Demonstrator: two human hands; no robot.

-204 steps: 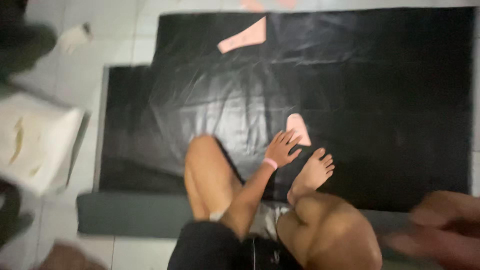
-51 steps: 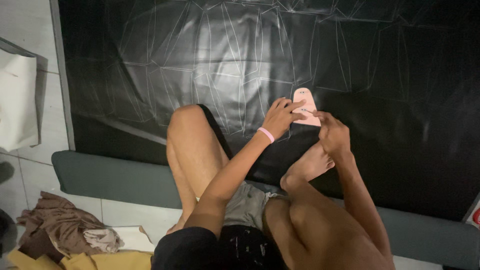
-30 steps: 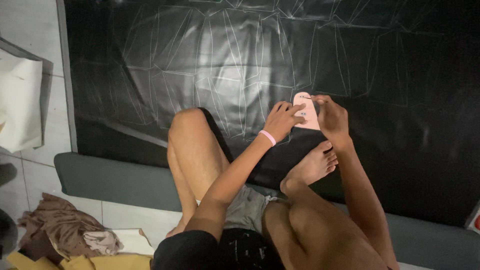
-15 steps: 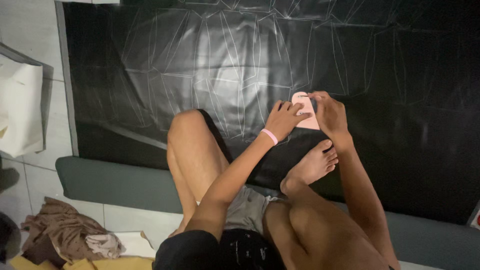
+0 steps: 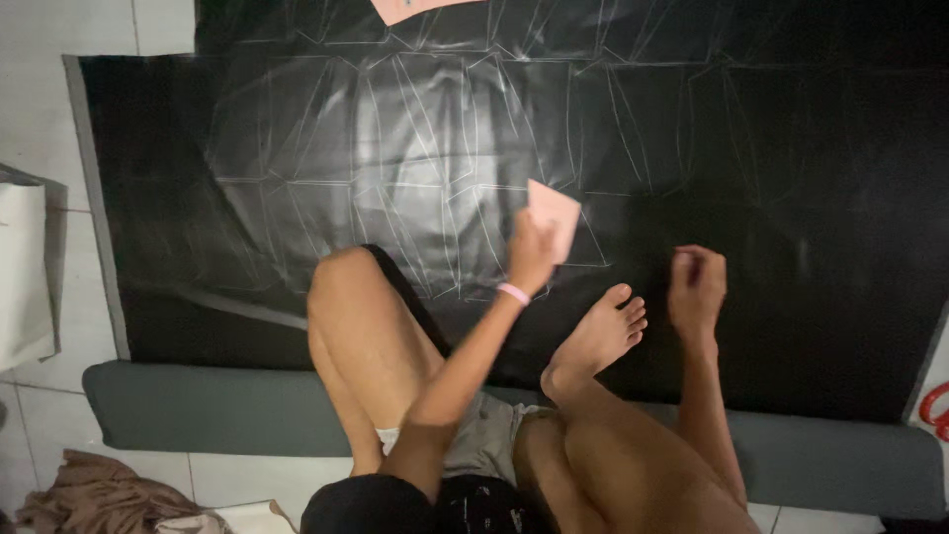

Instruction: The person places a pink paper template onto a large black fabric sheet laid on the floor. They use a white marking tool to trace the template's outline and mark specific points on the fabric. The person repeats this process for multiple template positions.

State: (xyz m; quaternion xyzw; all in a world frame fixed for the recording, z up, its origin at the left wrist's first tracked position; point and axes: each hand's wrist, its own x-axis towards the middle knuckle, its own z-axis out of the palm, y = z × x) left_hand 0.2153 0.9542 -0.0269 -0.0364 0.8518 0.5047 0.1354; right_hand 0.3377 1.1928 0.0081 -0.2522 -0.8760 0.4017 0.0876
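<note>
Holding pink template, left hand hiding its lower edge; right hand fisted, contents unclear.

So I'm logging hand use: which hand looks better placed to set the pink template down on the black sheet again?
Probably the left hand: it already holds the pink template above the black sheet. The right hand is curled, apart from it.
</note>
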